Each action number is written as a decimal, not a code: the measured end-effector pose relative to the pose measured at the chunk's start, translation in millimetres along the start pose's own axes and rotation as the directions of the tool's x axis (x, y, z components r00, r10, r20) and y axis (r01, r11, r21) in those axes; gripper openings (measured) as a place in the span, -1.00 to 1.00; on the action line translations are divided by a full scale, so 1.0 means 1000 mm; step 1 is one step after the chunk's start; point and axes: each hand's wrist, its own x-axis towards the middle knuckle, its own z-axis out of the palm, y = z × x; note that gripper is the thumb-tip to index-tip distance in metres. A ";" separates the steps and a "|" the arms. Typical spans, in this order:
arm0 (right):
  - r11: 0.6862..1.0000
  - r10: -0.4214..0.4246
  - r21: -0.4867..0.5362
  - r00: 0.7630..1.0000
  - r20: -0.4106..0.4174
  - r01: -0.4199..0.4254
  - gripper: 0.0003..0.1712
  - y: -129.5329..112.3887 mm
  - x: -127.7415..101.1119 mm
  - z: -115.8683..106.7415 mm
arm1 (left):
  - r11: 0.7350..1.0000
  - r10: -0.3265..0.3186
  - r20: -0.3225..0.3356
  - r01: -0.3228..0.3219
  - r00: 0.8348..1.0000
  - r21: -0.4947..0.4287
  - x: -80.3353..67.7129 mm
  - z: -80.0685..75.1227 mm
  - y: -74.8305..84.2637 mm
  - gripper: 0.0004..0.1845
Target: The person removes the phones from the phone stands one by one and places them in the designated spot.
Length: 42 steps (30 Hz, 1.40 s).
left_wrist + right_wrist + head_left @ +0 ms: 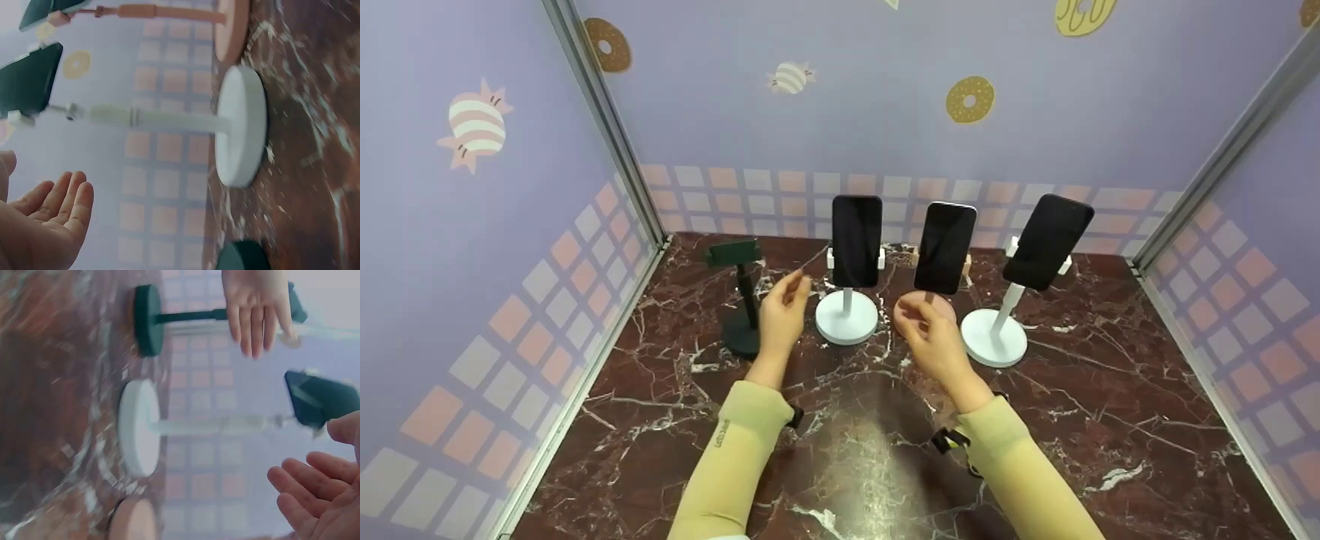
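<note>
White stand (847, 318) — just beside left hand (783, 313)

We record a pale yellow left sleeve (735, 457) bearing small dark lettering (721, 433), a matching right sleeve (1020, 469), and black wrist fittings (951, 439), the right one marked yellow-green.

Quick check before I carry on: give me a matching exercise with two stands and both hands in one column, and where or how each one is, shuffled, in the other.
Column one
1. dark green stand
2. pink stand
3. left hand
4. right hand

Column two
A. empty, overlapping the pink base in the head view
B. at the left end of the row, with no phone in its holder
C. between two white stands, carrying a phone
D. empty, beside the dark green post in the head view

Pairs: 1-B, 2-C, 3-D, 4-A
</note>
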 end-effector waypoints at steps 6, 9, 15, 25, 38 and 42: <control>0.999 -0.015 0.041 0.999 -0.030 0.017 -0.52 -0.023 0.021 0.012 | 0.993 0.048 0.043 -0.044 0.998 -0.105 0.005 0.017 0.013 -0.59; 0.999 -0.023 0.024 0.998 -0.053 0.024 -0.49 -0.028 0.031 0.017 | 0.991 0.066 0.057 -0.059 0.996 -0.122 0.007 0.023 0.019 -0.58; 0.997 -0.028 -0.071 0.991 -0.128 0.019 -0.49 -0.034 0.049 0.024 | 0.992 0.082 0.081 -0.074 0.993 -0.103 0.011 0.030 0.029 -0.56; 0.995 0.050 -0.077 0.991 -0.121 -0.059 -0.52 -0.037 0.067 0.029 | 0.997 0.079 0.073 -0.077 0.994 -0.027 0.019 0.032 0.033 -0.59; 0.998 0.065 0.008 0.984 -0.166 -0.064 -0.58 -0.031 0.074 0.037 | 0.997 0.072 0.073 -0.070 0.995 -0.027 0.025 0.032 0.033 -0.66; 0.997 0.071 0.018 0.982 -0.173 -0.069 -0.60 -0.031 0.075 0.039 | 0.997 0.071 0.075 -0.069 0.995 -0.037 0.026 0.032 0.032 -0.67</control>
